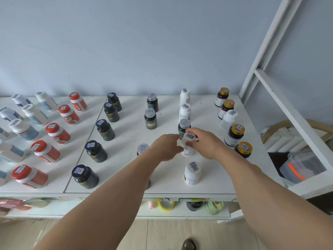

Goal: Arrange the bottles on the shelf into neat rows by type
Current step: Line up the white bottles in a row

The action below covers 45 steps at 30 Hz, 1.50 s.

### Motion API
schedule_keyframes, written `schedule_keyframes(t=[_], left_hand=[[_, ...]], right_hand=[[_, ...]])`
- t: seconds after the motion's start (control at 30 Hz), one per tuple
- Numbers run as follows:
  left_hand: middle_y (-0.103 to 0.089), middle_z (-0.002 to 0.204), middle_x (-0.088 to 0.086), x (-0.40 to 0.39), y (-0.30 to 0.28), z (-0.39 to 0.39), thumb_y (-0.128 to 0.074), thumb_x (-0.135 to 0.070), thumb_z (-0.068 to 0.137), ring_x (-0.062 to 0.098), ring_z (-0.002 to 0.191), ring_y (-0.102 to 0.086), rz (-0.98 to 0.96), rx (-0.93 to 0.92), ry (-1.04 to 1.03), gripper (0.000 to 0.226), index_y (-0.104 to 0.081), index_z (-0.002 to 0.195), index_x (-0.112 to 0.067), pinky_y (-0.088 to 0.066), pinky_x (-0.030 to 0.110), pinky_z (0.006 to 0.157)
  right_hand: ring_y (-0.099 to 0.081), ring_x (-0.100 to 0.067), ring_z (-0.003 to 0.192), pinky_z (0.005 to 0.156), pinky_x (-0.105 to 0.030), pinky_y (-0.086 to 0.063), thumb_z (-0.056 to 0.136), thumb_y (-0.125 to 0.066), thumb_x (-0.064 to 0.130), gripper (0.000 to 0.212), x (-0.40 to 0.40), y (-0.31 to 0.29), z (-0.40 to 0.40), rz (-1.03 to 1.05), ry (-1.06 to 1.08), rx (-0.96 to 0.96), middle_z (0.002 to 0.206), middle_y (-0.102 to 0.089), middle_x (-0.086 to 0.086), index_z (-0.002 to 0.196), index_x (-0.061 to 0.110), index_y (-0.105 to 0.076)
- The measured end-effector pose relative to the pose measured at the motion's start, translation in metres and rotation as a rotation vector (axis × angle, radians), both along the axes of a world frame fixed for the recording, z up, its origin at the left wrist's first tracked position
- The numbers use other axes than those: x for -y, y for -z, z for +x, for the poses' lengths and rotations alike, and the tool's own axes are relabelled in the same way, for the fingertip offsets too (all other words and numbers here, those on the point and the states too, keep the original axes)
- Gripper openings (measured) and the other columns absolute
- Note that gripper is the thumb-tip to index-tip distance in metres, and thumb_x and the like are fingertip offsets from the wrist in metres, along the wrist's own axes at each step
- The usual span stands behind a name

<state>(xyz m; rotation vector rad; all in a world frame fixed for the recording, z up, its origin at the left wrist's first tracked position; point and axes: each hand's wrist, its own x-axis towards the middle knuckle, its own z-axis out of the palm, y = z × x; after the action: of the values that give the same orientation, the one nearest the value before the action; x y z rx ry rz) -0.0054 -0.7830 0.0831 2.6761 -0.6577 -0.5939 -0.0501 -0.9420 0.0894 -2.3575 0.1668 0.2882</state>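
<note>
Sorting bottles on the white shelf.
Both hands met mid-shelf: right hand fingers clamped on a white bottle; left hand touched it, grip unclear. It should be set upright in the white row, clear of the silver-capped bottle behind.

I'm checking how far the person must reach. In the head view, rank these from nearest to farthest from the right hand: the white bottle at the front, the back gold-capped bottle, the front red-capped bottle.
From the right hand:
1. White bottle at the front, just below it, toward the shelf's front edge.
2. Back gold-capped bottle, back right, by the wall.
3. Front red-capped bottle, far left front.
</note>
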Motion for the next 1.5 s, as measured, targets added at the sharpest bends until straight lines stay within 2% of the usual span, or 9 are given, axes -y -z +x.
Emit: schedule_keyframes(t=[0.13, 0.23, 0.4, 0.73, 0.93, 1.07, 1.17, 1.37, 1.5], left_hand=[[-0.065, 0.118, -0.006, 0.001, 0.004, 0.008, -0.063, -0.038, 0.09, 0.017, 0.111, -0.057, -0.167, -0.154, -0.017, 0.035, -0.06, 0.123, -0.026, -0.044, 0.028, 0.09], [-0.064, 0.101, -0.009, 0.0, 0.0, 0.016, -0.061, -0.039, 0.092, 0.012, 0.096, -0.057, -0.244, -0.213, 0.004, 0.024, -0.064, 0.114, -0.032, -0.04, 0.023, 0.077], [-0.062, 0.104, -0.011, -0.003, -0.01, 0.022, -0.059, -0.042, 0.093, 0.012, 0.097, -0.055, -0.291, -0.271, 0.033, 0.03, -0.063, 0.122, -0.033, -0.04, 0.024, 0.081], [-0.068, 0.114, -0.002, -0.009, -0.002, 0.032, -0.062, -0.043, 0.091, 0.018, 0.109, -0.062, -0.343, -0.381, 0.033, 0.029, -0.064, 0.119, -0.036, -0.047, 0.039, 0.101], [-0.067, 0.106, -0.009, -0.005, 0.0, 0.033, -0.062, -0.042, 0.091, 0.013, 0.098, -0.058, -0.263, -0.263, 0.103, 0.027, -0.064, 0.116, -0.033, -0.043, 0.024, 0.082], [-0.066, 0.121, -0.007, -0.003, 0.003, 0.032, -0.064, -0.035, 0.091, 0.012, 0.109, -0.059, -0.188, -0.191, 0.136, 0.018, -0.062, 0.108, -0.031, -0.043, 0.026, 0.091], [-0.061, 0.131, -0.004, -0.001, 0.005, 0.031, -0.065, -0.034, 0.09, 0.015, 0.12, -0.055, -0.126, -0.11, 0.143, 0.042, -0.057, 0.13, -0.025, -0.042, 0.032, 0.102], [-0.058, 0.136, -0.004, 0.002, 0.006, 0.032, -0.064, -0.035, 0.091, 0.017, 0.125, -0.053, -0.066, -0.054, 0.149, 0.055, -0.046, 0.142, -0.029, -0.04, 0.031, 0.105], [-0.058, 0.135, -0.006, 0.002, -0.001, 0.037, -0.061, -0.035, 0.092, 0.017, 0.125, -0.053, 0.026, -0.022, 0.181, 0.053, -0.046, 0.142, -0.028, -0.041, 0.034, 0.105]], right_hand=[[-0.053, -0.015, 0.11, 0.087, -0.025, -0.039, 0.093, -0.057, 0.03, 0.047, 0.004, -0.011, 0.003, -0.005, -0.016, 0.005, 0.133, -0.056, 0.0, 0.139, 0.027, -0.046], [-0.053, -0.016, 0.116, 0.089, -0.025, -0.039, 0.091, -0.057, 0.035, 0.048, 0.006, -0.018, 0.008, -0.018, 0.01, 0.016, 0.133, -0.056, 0.0, 0.138, 0.027, -0.048], [-0.055, -0.016, 0.114, 0.088, -0.025, -0.04, 0.091, -0.056, 0.038, 0.046, 0.006, -0.023, 0.015, -0.037, 0.045, 0.02, 0.131, -0.058, 0.001, 0.136, 0.028, -0.05], [-0.055, -0.016, 0.111, 0.09, -0.029, -0.043, 0.092, -0.055, 0.039, 0.042, 0.002, -0.021, 0.016, -0.056, 0.057, 0.026, 0.128, -0.059, 0.001, 0.132, 0.029, -0.053], [-0.053, -0.014, 0.116, 0.092, -0.027, -0.042, 0.091, -0.054, 0.038, 0.045, 0.005, -0.012, 0.014, -0.033, 0.063, 0.007, 0.134, -0.056, 0.004, 0.136, 0.032, -0.049], [-0.052, -0.012, 0.116, 0.094, -0.026, -0.041, 0.091, -0.055, 0.034, 0.048, 0.008, -0.004, 0.006, 0.023, 0.067, -0.017, 0.133, -0.055, 0.008, 0.138, 0.034, -0.045], [-0.054, -0.01, 0.111, 0.092, -0.027, -0.042, 0.09, -0.058, 0.034, 0.047, 0.01, 0.006, 0.002, 0.039, 0.068, -0.027, 0.127, -0.058, 0.011, 0.136, 0.037, -0.046], [-0.055, -0.01, 0.112, 0.097, -0.031, -0.046, 0.086, -0.064, 0.028, 0.051, 0.014, 0.021, -0.003, 0.094, 0.023, -0.06, 0.123, -0.059, 0.013, 0.132, 0.04, -0.048], [-0.049, -0.006, 0.118, 0.098, -0.029, -0.04, 0.083, -0.064, 0.036, 0.053, 0.021, 0.015, 0.003, 0.104, 0.025, -0.002, 0.128, -0.054, 0.015, 0.133, 0.039, -0.046]])
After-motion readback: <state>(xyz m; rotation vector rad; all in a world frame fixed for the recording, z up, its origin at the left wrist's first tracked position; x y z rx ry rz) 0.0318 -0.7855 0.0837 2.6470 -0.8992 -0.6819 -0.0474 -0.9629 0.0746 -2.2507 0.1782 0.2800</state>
